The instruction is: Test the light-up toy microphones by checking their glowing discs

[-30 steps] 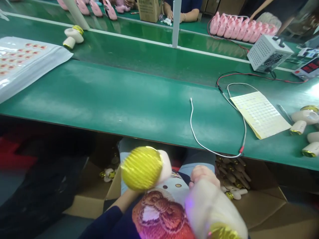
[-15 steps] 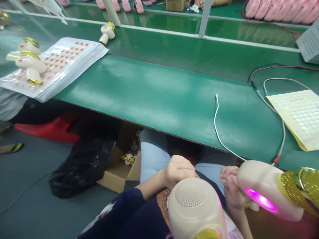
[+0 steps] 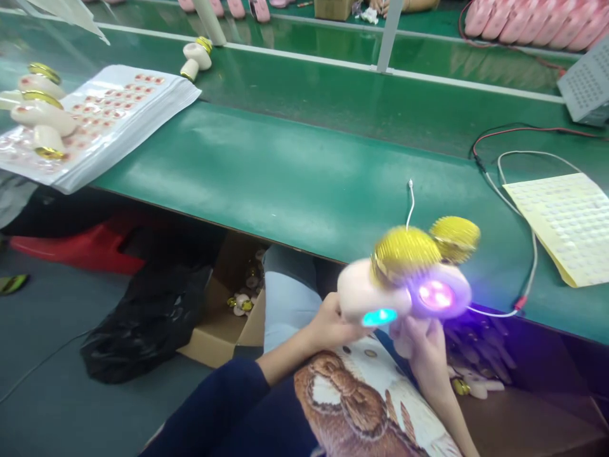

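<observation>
My left hand point(image 3: 328, 327) is closed around the lower part of a cream karaoke microphone point(image 3: 356, 292) with a ribbed gold head and a glowing cyan light. Beside it, my right hand point(image 3: 421, 343) grips the handle of a second microphone point(image 3: 459, 289), whose round face glows pink and purple. The two bodies are side by side, the left one partly overlapping the right. Both are held above my lap at the bench edge, gold heads upward and blurred by motion. A white cable point(image 3: 411, 200) lies on the bench behind them.
The green bench point(image 3: 266, 171) spans the view. Several microphones point(image 3: 45, 120) rest on bagged sticker sheets point(image 3: 157, 105) at left. A yellow sheet point(image 3: 561, 222) lies right. Below are a cardboard box point(image 3: 214, 336), black bag point(image 3: 143, 324) and red stool point(image 3: 85, 244). Pink devices point(image 3: 533, 25) line the back.
Both microphones have swung up and together, from low and far right to in front of me. Their gold heads now point up, and one light shows cyan.
</observation>
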The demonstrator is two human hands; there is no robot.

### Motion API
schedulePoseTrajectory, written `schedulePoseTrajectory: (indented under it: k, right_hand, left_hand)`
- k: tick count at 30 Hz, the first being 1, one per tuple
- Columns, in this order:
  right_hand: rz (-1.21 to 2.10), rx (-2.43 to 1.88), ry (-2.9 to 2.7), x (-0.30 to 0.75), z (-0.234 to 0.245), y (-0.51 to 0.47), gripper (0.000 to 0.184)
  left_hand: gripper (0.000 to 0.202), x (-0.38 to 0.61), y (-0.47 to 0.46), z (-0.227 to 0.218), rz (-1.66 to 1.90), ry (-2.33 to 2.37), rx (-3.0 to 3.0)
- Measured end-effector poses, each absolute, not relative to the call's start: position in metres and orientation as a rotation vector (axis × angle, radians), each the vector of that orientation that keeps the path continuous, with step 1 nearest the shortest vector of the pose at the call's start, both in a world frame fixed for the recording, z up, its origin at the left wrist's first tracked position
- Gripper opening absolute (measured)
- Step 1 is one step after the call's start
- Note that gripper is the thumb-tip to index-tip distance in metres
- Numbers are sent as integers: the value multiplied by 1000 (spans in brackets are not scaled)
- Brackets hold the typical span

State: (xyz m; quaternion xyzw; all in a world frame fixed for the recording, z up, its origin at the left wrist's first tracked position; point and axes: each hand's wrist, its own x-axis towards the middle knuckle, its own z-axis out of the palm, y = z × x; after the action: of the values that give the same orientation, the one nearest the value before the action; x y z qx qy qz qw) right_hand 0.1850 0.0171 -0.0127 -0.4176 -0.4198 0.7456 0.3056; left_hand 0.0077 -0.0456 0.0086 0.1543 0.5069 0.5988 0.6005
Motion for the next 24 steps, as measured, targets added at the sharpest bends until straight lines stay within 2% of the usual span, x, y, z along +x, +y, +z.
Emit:
schedulePoseTrajectory:
  k: [6,14,24]
  right_hand:
    - [2328,-1072,-677,149,8,33,36]
    - [2326,-1099,-655,147,-1,36,38]
    - [2306,-1067,-728,155,-9,33,40]
  left_hand:
    - [34,5,-30,14,1362,1081,202]
    - [26,-5,-25,11,1293,820,-28]
    - [35,0,-27,-11,1308,728,6]
